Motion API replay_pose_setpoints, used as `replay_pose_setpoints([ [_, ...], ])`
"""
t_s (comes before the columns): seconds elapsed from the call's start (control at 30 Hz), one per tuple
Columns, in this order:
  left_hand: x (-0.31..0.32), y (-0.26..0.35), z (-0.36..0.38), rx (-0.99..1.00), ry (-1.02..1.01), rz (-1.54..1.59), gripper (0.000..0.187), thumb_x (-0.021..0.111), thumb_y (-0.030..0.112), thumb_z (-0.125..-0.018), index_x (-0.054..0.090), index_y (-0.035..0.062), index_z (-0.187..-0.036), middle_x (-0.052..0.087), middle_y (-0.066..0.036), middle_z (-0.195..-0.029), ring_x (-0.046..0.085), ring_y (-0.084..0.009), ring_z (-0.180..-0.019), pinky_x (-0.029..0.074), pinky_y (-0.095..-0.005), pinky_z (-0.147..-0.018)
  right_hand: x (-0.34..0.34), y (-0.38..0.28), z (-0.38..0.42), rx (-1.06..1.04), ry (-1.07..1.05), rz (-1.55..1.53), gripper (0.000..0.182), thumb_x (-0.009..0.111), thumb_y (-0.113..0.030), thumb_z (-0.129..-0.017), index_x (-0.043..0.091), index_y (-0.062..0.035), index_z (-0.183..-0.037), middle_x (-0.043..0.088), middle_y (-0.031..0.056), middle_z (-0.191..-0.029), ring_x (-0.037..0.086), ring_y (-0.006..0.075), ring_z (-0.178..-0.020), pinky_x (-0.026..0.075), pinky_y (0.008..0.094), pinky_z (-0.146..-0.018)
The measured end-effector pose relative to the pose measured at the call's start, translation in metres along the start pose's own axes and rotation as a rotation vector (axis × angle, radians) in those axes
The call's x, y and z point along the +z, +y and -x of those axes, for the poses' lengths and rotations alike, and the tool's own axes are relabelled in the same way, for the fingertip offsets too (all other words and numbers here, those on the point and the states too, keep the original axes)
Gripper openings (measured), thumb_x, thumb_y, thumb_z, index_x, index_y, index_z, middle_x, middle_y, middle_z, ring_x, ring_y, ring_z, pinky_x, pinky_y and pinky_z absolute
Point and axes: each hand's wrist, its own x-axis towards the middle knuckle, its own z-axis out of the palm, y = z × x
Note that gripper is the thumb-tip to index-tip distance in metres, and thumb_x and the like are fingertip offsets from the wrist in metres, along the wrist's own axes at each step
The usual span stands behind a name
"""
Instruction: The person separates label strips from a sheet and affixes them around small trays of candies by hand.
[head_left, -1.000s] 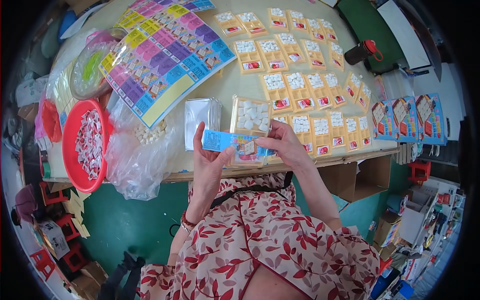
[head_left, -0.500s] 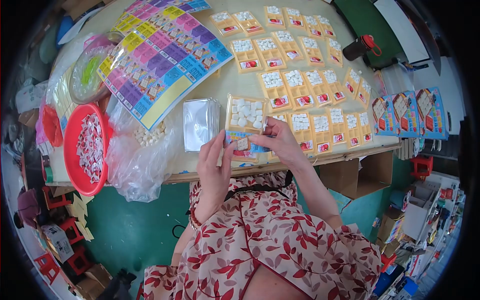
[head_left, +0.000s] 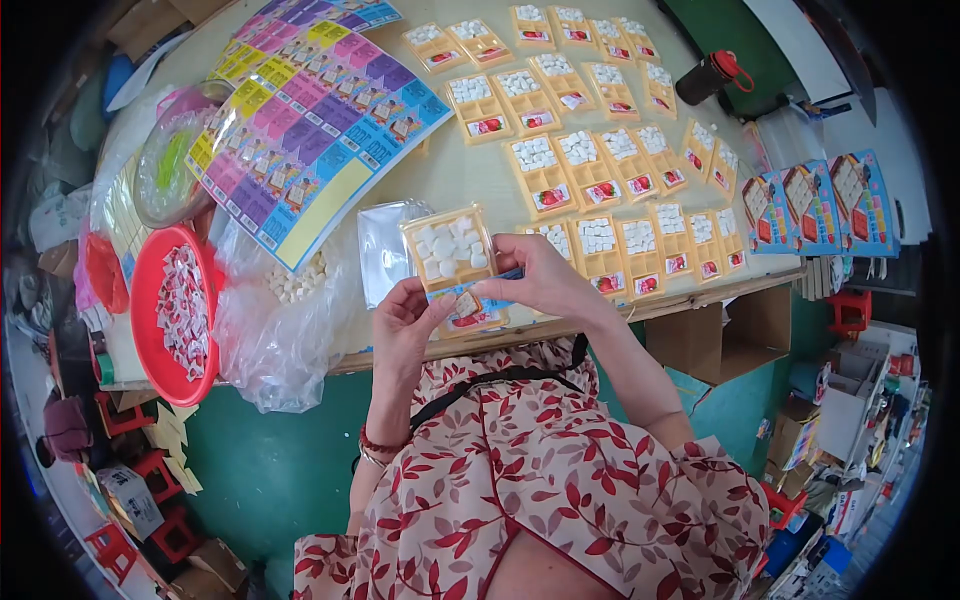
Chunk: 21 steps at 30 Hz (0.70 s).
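Observation:
A yellow tray with white pieces in its upper part is held up near the table's front edge, slightly tilted. My left hand grips its lower left side. The fingers of my right hand are closed on its right side. A blue printed card lies across the tray's lower part, under both thumbs. Silvery clear covers are stacked just behind the tray on the left. Rows of similar yellow trays with white pieces and strawberry packets lie to the right.
At the left are a red basin of small packets, a clear plastic bag and a round container. Printed sheets lie behind. A dark bottle and blue printed boxes are at the right. A cardboard box sits below the table edge.
Both hands and the tray have moved slightly left in view, and the tray is more tilted. The left fingers have curled closer around its side.

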Motion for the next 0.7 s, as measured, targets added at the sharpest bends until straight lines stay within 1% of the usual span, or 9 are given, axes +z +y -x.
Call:
replay_pose_setpoints([
  [0.1,-0.005,-0.005,0.0,0.026,-0.003,0.053,0.025,0.069,0.002,-0.078,0.056,-0.0019,-0.1,0.063,-0.009,-0.095,0.058,-0.0114,-0.087,0.047,-0.0243,-0.081,0.002,-0.006,0.002,-0.037,0.032,0.075,0.031,0.068,-0.011,-0.075,0.058,0.0034,-0.101,0.066,0.0096,-0.084,0.06,0.0094,-0.078,0.047,0.0251,-0.068],
  [0.17,-0.005,-0.004,0.001,0.026,-0.004,0.053,0.026,0.069,0.003,-0.078,0.056,-0.0018,-0.1,0.063,-0.009,-0.095,0.058,-0.0116,-0.088,0.046,-0.0244,-0.081,0.003,-0.009,0.004,0.051,-0.003,0.141,0.035,0.069,-0.013,-0.077,0.057,0.0012,-0.107,0.065,0.0082,-0.094,0.059,0.0094,-0.087,0.048,0.0258,-0.076],
  [0.3,0.0,-0.002,0.002,0.034,0.019,-0.002,0.028,0.068,0.004,-0.079,0.055,-0.002,-0.103,0.063,-0.007,-0.094,0.058,-0.0105,-0.085,0.047,-0.0234,-0.079,-0.002,0.006,0.002,0.061,-0.027,0.095,0.042,0.069,-0.014,-0.077,0.053,0.0006,-0.113,0.065,0.0082,-0.094,0.059,0.0103,-0.087,0.047,0.0257,-0.076],
  [0.37,0.003,-0.01,-0.004,0.053,0.02,-0.075,0.028,0.067,0.004,-0.08,0.055,-0.0025,-0.104,0.063,-0.007,-0.093,0.058,-0.0096,-0.083,0.047,-0.0226,-0.076,-0.003,0.011,0.003,0.069,0.094,0.08,0.048,0.07,-0.015,-0.077,0.047,0.0007,-0.116,0.064,0.0088,-0.089,0.06,0.0113,-0.081,0.049,0.0249,-0.069],
  [0.4,0.005,-0.017,-0.008,0.072,0.021,-0.149,0.027,0.066,0.005,-0.081,0.054,-0.0031,-0.104,0.063,-0.006,-0.092,0.057,-0.0087,-0.081,0.047,-0.0218,-0.073,-0.005,0.01,0.003,0.07,0.095,0.082,0.048,0.07,-0.015,-0.077,0.047,0.0007,-0.116,0.064,0.0088,-0.089,0.06,0.0113,-0.081,0.049,0.0249,-0.069],
  [0.47,0.01,-0.035,-0.02,0.057,0.003,-0.175,0.027,0.065,0.005,-0.082,0.054,-0.0034,-0.105,0.063,-0.006,-0.09,0.057,-0.0079,-0.079,0.046,-0.0211,-0.071,-0.011,0.008,0.006,0.271,0.183,0.225,0.049,0.072,-0.016,-0.075,0.044,-0.0003,-0.113,0.063,0.0088,-0.082,0.06,0.0115,-0.074,0.05,0.0249,-0.06],
  [0.6,0.018,-0.071,-0.041,0.029,-0.051,-0.207,0.026,0.064,0.007,-0.083,0.054,-0.0039,-0.104,0.063,-0.005,-0.087,0.056,-0.0068,-0.076,0.045,-0.0198,-0.066,-0.035,0.055,0.004,0.296,0.196,0.143,0.044,0.074,-0.017,-0.073,0.046,-0.0008,-0.103,0.062,0.008,-0.078,0.06,0.011,-0.068,0.05,0.0251,-0.052],
  [0.67,0.022,-0.075,-0.044,0.004,-0.026,-0.233,0.025,0.064,0.008,-0.083,0.054,-0.0037,-0.103,0.062,-0.005,-0.086,0.056,-0.0071,-0.075,0.045,-0.0198,-0.066,-0.041,0.068,0.002,0.193,0.23,0.314,0.042,0.075,-0.017,-0.072,0.048,-0.0011,-0.099,0.062,0.0062,-0.076,0.059,0.0102,-0.066,0.051,0.0255,-0.051],
  [0.7,0.022,-0.078,-0.047,0.017,-0.029,-0.239,0.025,0.064,0.009,-0.084,0.054,-0.0036,-0.103,0.062,-0.005,-0.085,0.056,-0.0073,-0.076,0.045,-0.02,-0.066,-0.041,0.066,0.002,0.192,0.233,0.314,0.042,0.075,-0.017,-0.072,0.048,-0.0011,-0.099,0.062,0.0062,-0.076,0.059,0.0102,-0.066,0.051,0.0255,-0.051],
])
